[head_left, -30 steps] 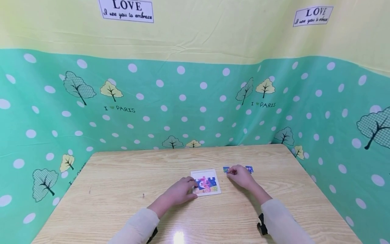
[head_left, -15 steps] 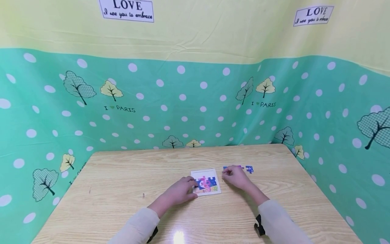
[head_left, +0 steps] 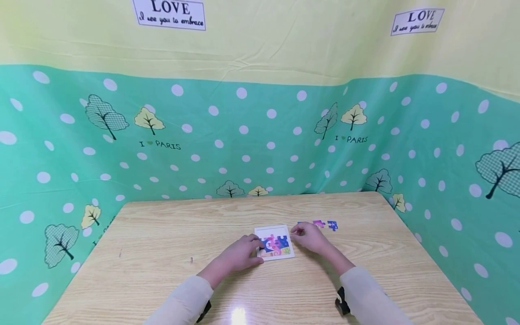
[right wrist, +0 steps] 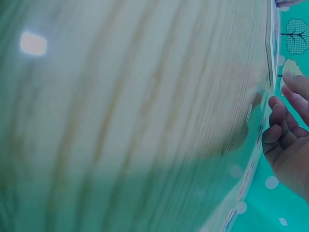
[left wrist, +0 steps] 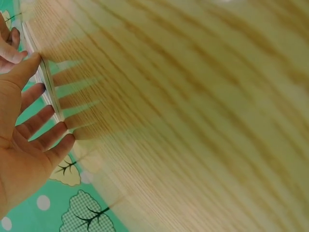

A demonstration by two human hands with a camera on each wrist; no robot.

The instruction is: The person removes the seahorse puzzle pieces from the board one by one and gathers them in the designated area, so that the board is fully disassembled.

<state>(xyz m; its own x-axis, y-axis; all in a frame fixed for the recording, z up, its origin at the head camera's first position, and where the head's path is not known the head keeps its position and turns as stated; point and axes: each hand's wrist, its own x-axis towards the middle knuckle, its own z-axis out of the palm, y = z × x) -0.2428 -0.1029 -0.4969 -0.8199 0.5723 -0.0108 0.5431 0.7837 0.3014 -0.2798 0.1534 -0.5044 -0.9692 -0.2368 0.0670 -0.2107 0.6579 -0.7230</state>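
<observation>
A white-bordered puzzle tray lies flat on the table, partly filled with blue and pink pieces; its upper part shows white. My left hand rests at the tray's left side, fingers extended and spread, tips at its edge. In the left wrist view that hand touches the thin tray edge. At the tray's upper right edge is my right hand, thumb and index finger pinching a puzzle piece mostly hidden by the fingertips. The right wrist view shows that hand with its other fingers curled.
Beyond my right hand lie a pink puzzle piece and a blue one with a star; a further blue piece is partly covered by the hand. A patterned curtain hangs behind the wooden table.
My right hand has moved left and slightly nearer, from the loose pieces to the tray's right edge, uncovering the pink piece. My left hand has stayed in place.
</observation>
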